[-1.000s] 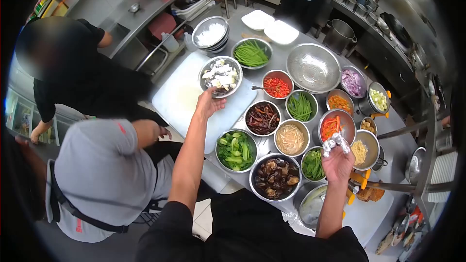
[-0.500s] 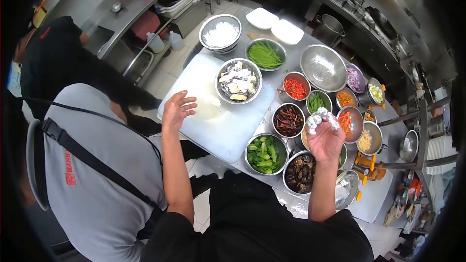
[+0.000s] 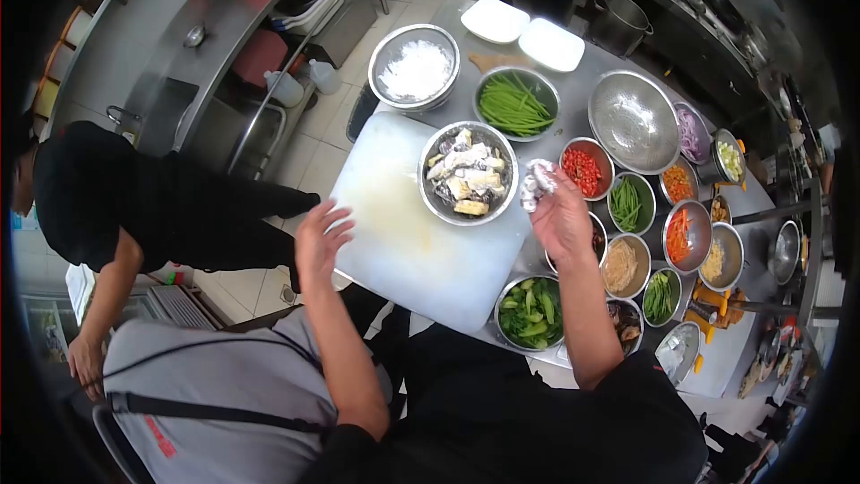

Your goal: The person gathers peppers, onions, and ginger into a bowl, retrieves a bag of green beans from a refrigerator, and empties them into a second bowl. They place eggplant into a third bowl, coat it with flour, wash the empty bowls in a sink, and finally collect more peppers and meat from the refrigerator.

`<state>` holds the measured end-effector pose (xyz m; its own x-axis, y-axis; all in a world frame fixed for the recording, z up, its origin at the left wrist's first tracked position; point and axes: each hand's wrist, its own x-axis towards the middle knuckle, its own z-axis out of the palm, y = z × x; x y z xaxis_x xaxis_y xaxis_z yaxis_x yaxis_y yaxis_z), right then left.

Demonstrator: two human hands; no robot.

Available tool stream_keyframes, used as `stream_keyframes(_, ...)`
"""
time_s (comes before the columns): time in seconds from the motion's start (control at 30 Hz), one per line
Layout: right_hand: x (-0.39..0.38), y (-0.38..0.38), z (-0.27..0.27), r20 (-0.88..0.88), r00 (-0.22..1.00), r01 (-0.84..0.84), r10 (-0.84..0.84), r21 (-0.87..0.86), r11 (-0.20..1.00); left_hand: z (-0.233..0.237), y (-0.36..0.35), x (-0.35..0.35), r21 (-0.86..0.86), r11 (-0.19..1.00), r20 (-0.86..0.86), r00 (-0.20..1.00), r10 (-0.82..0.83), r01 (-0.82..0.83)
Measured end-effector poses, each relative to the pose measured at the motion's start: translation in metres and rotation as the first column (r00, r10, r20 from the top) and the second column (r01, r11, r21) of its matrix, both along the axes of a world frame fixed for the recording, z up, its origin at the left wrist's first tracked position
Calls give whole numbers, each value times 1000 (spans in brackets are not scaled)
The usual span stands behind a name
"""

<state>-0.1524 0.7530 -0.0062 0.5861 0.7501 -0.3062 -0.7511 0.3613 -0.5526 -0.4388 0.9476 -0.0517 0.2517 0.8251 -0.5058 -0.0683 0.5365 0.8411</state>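
Observation:
My right hand [image 3: 560, 217] is raised over the steel table, fingers closed around a crumpled wad of foil [image 3: 537, 181]. It hovers just right of a steel bowl of pale cut pieces [image 3: 468, 174] that rests on the white cutting board [image 3: 403, 233]. My left hand [image 3: 320, 235] is open with fingers spread, at the board's left edge, holding nothing. A bowl of leafy greens [image 3: 530, 312] sits below my right forearm.
Several steel bowls fill the table: white rice [image 3: 416, 70], green beans [image 3: 514, 104], chopped red chilli [image 3: 584, 170], an empty large bowl [image 3: 633, 121]. Two white plates [image 3: 527, 32] lie at the far end. A person in grey [image 3: 215, 394] crouches at left; another in black [image 3: 134, 206] stands beyond.
My right hand carried the foil wad leftward from above the right-side bowls to beside the bowl of pale pieces. My left hand drew back from that bowl to the board's left edge.

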Motion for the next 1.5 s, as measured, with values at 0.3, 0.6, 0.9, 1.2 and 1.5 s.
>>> stream_keyframes(0.3,-2,56,-2,9,997,-82,81,57,995,-44,99,197,-193,924,210,934,-290,330)
stream_keyframes(0.6,-38,96,2,-12,977,-214,215,26,976,-42,128,165,-143,990,254,967,18,19)
stream_keyframes(0.9,-87,171,-35,148,976,-140,160,-141,980,-53,173,112,-79,968,-6,971,-238,237)
stream_keyframes(1.2,-128,237,-114,168,908,-383,384,-39,923,-73,257,-6,-188,940,239,941,-239,286)
stream_keyframes(1.5,-172,289,-132,-34,997,47,-69,-440,897,-49,401,-300,130,980,-145,975,170,-151)
